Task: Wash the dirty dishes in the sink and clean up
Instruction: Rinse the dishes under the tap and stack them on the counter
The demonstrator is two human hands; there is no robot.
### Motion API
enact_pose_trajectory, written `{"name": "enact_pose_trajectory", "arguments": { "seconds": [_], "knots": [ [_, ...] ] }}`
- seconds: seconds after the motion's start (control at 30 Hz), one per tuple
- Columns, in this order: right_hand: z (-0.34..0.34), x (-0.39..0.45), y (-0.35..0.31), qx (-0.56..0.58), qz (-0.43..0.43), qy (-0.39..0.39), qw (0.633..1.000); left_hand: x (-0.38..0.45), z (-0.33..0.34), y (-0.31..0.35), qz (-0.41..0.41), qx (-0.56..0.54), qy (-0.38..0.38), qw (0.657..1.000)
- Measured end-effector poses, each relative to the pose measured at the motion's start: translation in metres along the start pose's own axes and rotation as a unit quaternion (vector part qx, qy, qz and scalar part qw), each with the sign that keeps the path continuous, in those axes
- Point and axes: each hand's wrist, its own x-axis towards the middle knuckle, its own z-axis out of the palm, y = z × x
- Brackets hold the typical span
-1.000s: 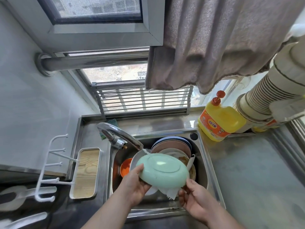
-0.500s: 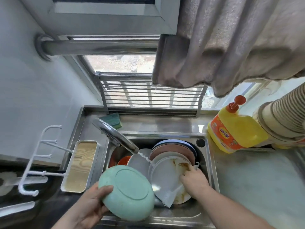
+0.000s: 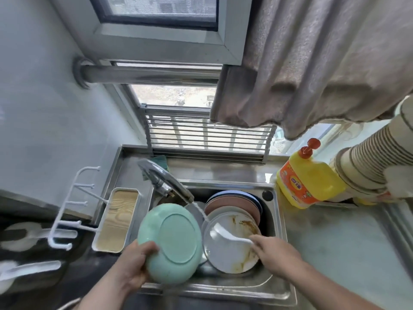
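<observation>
My left hand [image 3: 136,262] grips the rim of a mint-green plate [image 3: 172,242], tilted with its underside toward me over the sink's left side. My right hand [image 3: 273,251] pinches the handle of a white spoon [image 3: 225,233], whose bowl lies over a white plate [image 3: 232,249] smeared with brown sauce. Behind that plate lean pink and blue plates [image 3: 234,203]. Water runs from the steel tap [image 3: 165,177] onto the white plate's rim. All of this sits in the steel sink [image 3: 276,222].
A yellow dish-soap bottle [image 3: 309,177] stands on the counter right of the sink, beside a stack of paper cups [image 3: 366,159]. A white tray with a wooden base [image 3: 117,219] and a white hook rack [image 3: 73,204] sit to the left. A curtain [image 3: 324,63] hangs overhead.
My left hand raised the green plate a little and tilted it more upright. My right hand left the paper on the white plate and took up the white spoon.
</observation>
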Motion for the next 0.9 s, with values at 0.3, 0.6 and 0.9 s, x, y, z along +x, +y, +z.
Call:
{"name": "enact_pose_trajectory", "arguments": {
  "seconds": [0.3,0.6,0.9],
  "knots": [
    [0.042,-0.08,-0.038,0.244,0.03,0.07,0.967,0.002,0.019,-0.02,-0.009,0.031,-0.119,0.992],
    [0.035,-0.112,-0.098,0.165,-0.004,0.12,0.979,-0.018,0.049,-0.053,-0.065,0.025,-0.227,0.971],
    [0.002,-0.153,-0.075,0.098,0.038,0.104,0.989,-0.01,0.073,-0.053,-0.082,-0.083,-0.225,0.967]
  ]
}}
